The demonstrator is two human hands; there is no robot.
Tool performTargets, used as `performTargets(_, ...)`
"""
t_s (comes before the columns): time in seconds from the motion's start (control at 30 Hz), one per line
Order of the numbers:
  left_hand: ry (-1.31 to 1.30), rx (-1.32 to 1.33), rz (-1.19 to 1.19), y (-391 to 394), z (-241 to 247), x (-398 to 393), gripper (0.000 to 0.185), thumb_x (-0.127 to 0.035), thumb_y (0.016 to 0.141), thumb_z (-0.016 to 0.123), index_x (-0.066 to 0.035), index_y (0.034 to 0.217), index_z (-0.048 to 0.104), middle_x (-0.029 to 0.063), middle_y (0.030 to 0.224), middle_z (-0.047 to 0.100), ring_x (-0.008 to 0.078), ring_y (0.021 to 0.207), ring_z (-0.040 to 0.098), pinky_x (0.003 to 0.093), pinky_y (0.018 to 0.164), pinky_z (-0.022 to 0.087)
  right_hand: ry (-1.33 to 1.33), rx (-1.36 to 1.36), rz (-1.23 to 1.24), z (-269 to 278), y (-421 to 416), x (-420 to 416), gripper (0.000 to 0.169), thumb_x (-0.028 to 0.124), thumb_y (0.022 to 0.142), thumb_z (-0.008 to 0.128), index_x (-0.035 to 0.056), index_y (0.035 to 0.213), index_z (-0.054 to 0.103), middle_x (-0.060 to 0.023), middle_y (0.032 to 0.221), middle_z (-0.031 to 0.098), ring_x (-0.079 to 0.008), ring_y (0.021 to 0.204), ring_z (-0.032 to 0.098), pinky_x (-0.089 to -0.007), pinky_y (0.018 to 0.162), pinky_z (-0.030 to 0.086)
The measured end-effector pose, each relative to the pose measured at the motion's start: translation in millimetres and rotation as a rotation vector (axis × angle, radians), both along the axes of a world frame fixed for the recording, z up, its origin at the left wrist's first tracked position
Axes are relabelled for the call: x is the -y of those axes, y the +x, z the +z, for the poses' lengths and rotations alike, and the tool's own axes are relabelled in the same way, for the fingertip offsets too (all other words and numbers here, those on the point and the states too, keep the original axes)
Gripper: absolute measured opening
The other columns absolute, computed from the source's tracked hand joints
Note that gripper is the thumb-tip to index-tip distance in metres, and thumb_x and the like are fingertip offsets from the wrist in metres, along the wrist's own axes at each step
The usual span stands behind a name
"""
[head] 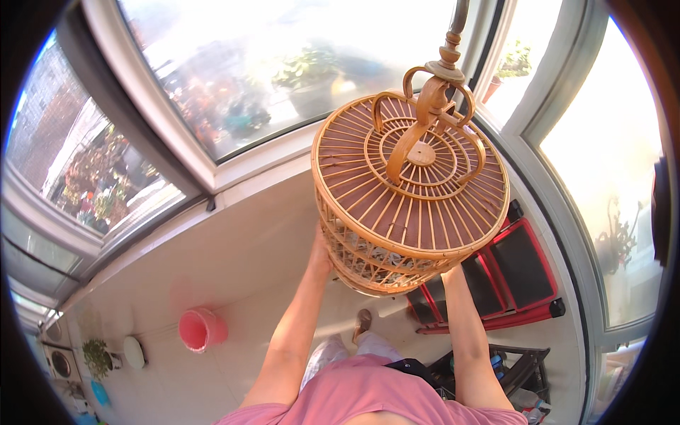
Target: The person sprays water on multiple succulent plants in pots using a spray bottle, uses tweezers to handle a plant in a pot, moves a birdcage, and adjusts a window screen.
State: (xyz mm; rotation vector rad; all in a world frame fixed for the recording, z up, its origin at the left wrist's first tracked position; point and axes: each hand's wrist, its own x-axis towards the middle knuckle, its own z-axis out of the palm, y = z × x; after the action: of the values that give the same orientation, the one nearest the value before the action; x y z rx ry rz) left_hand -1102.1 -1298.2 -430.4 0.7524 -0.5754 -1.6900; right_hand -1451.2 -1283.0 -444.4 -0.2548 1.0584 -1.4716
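Observation:
A round bamboo birdcage (411, 170) is held up before me, its slatted top towards the camera. Curved wooden arms on the top join a turned finial and hook (450, 48) that rises out of the picture. My left hand (320, 255) grips the cage's side at the left; its fingers are partly behind the bars. At the lower right, my right hand (453, 273) is against the cage, mostly hidden under its rim. Crossed slats run round the lower wall, with pale, unclear shapes behind them.
A pink bucket (202, 329) stands on the floor at left, near a potted plant (96, 358). At right are a red-framed folding item with black panels (523, 263) and a dark rack (523, 372) holding bottles. Framed windows (265, 143) surround the cage.

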Motion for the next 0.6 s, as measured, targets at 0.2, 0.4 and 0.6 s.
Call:
performTargets(0.2, -0.071, -0.009, 0.121, 80, -2, -78, 0.06, -0.05, 0.101, 0.039, -0.012, 0.146, 0.031, 0.0082, 0.14, 0.045, 0.023, 0.126, 0.047, 0.0398, 0.1, 0.046, -0.003, -0.003, 0.096, 6, 79, -37, 0.052, 0.045, 0.096, 0.049, 0.0075, 0.131, 0.051, -0.0101, 0.123, 0.061, -0.0255, 0.111, 0.058, -0.0436, 0.092, 0.05)
performTargets(0.4, 0.01, 0.023, 0.312, 164, 48, -182, 0.062, -0.05, 0.102, 0.033, -0.011, 0.149, 0.026, 0.0099, 0.148, 0.038, 0.0244, 0.134, 0.041, 0.0409, 0.107, 0.041, 0.015, 0.025, 0.223, 3, 182, -76, 0.049, 0.042, 0.097, 0.049, 0.007, 0.131, 0.05, -0.0103, 0.123, 0.06, -0.025, 0.11, 0.059, -0.0427, 0.09, 0.052)
performTargets(0.6, -0.001, 0.022, 0.487, 259, 35, -259, 0.057, -0.05, 0.103, 0.03, -0.011, 0.144, 0.036, 0.0105, 0.144, 0.045, 0.0262, 0.13, 0.045, 0.0424, 0.106, 0.042, 0.053, 0.043, 0.417, -3, 302, -98, 0.047, 0.039, 0.097, 0.049, 0.0065, 0.132, 0.048, -0.0105, 0.123, 0.06, -0.0246, 0.109, 0.06, -0.0418, 0.089, 0.053)
